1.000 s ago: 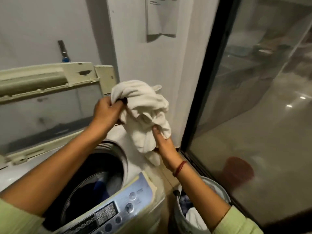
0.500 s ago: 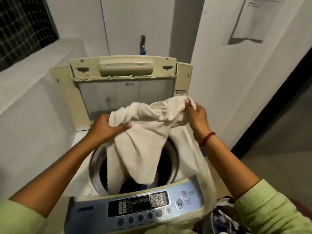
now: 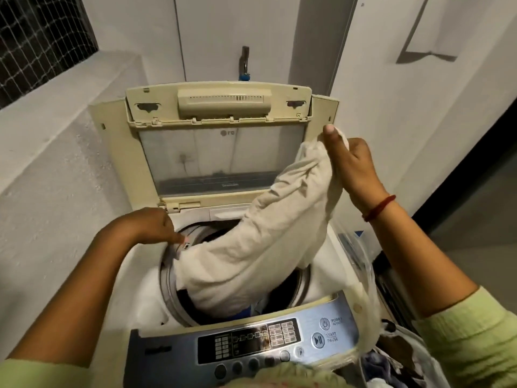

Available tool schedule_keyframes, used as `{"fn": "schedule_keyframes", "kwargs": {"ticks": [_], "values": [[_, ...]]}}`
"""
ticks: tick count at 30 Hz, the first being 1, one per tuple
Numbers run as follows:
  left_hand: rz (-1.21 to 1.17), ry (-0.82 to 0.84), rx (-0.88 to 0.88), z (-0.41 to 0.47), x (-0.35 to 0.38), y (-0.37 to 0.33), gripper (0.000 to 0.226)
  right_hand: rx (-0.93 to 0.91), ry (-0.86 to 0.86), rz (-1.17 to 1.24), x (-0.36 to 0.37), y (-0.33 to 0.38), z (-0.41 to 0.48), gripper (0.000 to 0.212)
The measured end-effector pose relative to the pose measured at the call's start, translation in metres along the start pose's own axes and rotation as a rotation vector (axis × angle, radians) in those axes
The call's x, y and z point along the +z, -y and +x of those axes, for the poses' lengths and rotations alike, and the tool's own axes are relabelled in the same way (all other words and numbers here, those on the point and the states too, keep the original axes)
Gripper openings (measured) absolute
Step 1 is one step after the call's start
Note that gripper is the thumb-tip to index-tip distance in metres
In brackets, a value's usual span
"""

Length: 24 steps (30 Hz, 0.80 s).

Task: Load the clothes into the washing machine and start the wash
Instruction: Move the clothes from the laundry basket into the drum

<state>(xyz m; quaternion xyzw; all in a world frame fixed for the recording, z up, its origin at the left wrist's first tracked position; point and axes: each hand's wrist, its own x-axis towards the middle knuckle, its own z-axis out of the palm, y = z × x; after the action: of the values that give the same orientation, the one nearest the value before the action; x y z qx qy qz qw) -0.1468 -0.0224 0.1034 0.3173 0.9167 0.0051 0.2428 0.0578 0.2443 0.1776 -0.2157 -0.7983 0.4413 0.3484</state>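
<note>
White walls close round a top-loading washing machine (image 3: 321, 275) set in a corner; a dark meshed window (image 3: 42, 37) sits up and to the left of the machine, a sheet of paper (image 3: 436, 26) hangs on the wall up and to its right. Behind the machine a tap with a blue fitting (image 3: 244, 65) shows on the wall. Lid (image 3: 221, 141) stands raised at the back of the machine, its clear pane facing the camera. Right of the machine, low in view, a bag of mixed clothes (image 3: 391, 368), only partly visible.

Control panel (image 3: 251, 345) on the front edge of the machine reads "POWER" and "START PAUSE" beside two round buttons; other panel text too small to read.

Cream cloth (image 3: 279, 242) drapes from above the right rear of the machine down into the drum opening, its lower end inside over dark laundry.

Right hand (image 3: 352, 166) raised above the machine's right rear corner, fingers pinched shut on the cloth's upper end, red thread band on the wrist. Left hand (image 3: 151, 225) low at the drum's left rim, fingers curled, touching the cloth's edge; whether it grips, cannot tell.
</note>
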Motion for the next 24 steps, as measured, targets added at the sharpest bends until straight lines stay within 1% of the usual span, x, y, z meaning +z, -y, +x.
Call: {"fn": "schedule_keyframes", "kwargs": {"ticks": [1, 2, 3, 4, 5, 6, 7, 8, 10, 11, 12, 13, 14, 16, 18, 19, 20, 21, 22, 23, 24], "values": [[0.012, -0.128, 0.037, 0.001, -0.003, -0.008, 0.045, 0.015, 0.074, 0.049, 0.002, 0.005, -0.003, 0.066], [0.0, -0.219, 0.115, 0.005, -0.002, -0.019, 0.064, 0.0, 0.159, 0.059, 0.004, 0.008, -0.006, 0.069], [-0.076, -0.237, 0.239, 0.011, 0.003, -0.033, 0.083, -0.026, 0.256, 0.053, 0.006, 0.011, -0.009, 0.071], [-0.228, -0.169, 0.379, 0.014, 0.012, -0.05, 0.094, -0.051, 0.35, 0.036, 0.008, 0.014, -0.011, 0.076], [-0.437, -0.023, 0.504, 0.016, 0.027, -0.069, 0.095, -0.07, 0.431, 0.024, 0.01, 0.017, -0.013, 0.081], [-0.649, 0.127, 0.608, 0.018, 0.051, -0.087, 0.085, -0.085, 0.489, 0.023, 0.011, 0.021, -0.015, 0.082], [-0.8, 0.228, 0.66, 0.024, 0.08, -0.101, 0.068, -0.097, 0.528, 0.026, 0.012, 0.025, -0.016, 0.079], [-0.862, 0.27, 0.682, 0.027, 0.109, -0.113, 0.051, -0.1, 0.552, 0.018, 0.011, 0.028, -0.018, 0.073], [-0.901, 0.227, 0.654, 0.043, 0.159, -0.122, 0.032, -0.097, 0.559, -0.063, 0.004, 0.033, -0.02, 0.067], [-0.944, 0.169, 0.597, 0.05, 0.171, -0.119, 0.027, -0.088, 0.531, -0.112, -0.002, 0.033, -0.021, 0.06], [-1.026, 0.104, 0.537, 0.058, 0.173, -0.109, 0.022, -0.072, 0.487, -0.152, -0.009, 0.032, -0.021, 0.052], [-1.085, 0.028, 0.472, 0.066, 0.168, -0.096, 0.017, -0.051, 0.425, -0.186, -0.018, 0.028, -0.019, 0.048], [-1.093, -0.08, 0.428, 0.07, 0.157, -0.084, 0.015, -0.023, 0.352, -0.218, -0.027, 0.024, -0.018, 0.047], [-0.996, -0.326, 0.384, 0.073, 0.123, -0.058, 0.015, 0.045, 0.228, -0.238, -0.042, 0.011, -0.013, 0.048], [-0.819, -0.509, 0.375, 0.064, 0.082, -0.038, 0.027, 0.143, 0.204, -0.179, -0.052, -0.004, -0.007, 0.05], [-0.652, -0.576, 0.377, 0.064, 0.065, -0.032, 0.034, 0.184, 0.224, -0.154, -0.052, -0.014, -0.003, 0.049], [-0.431, -0.633, 0.369, 0.067, 0.052, -0.026, 0.044, 0.213, 0.254, -0.154, -0.047, -0.023, 0.0, 0.046], [-0.208, -0.653, 0.349, 0.071, 0.043, -0.022, 0.049, 0.237, 0.279, -0.174, -0.04, -0.035, 0.005, 0.045], [-0.036, -0.639, 0.312, 0.075, 0.039, -0.021, 0.046, 0.256, 0.284, -0.191, -0.029, -0.048, 0.01, 0.045], [0.062, -0.592, 0.252, 0.082, 0.037, -0.022, 0.041, 0.281, 0.261, -0.191, -0.016, -0.06, 0.016, 0.044], [0.082, -0.546, 0.192, 0.089, 0.035, -0.025, 0.04, 0.315, 0.214, -0.161, -0.003, -0.07, 0.022, 0.041]]}}
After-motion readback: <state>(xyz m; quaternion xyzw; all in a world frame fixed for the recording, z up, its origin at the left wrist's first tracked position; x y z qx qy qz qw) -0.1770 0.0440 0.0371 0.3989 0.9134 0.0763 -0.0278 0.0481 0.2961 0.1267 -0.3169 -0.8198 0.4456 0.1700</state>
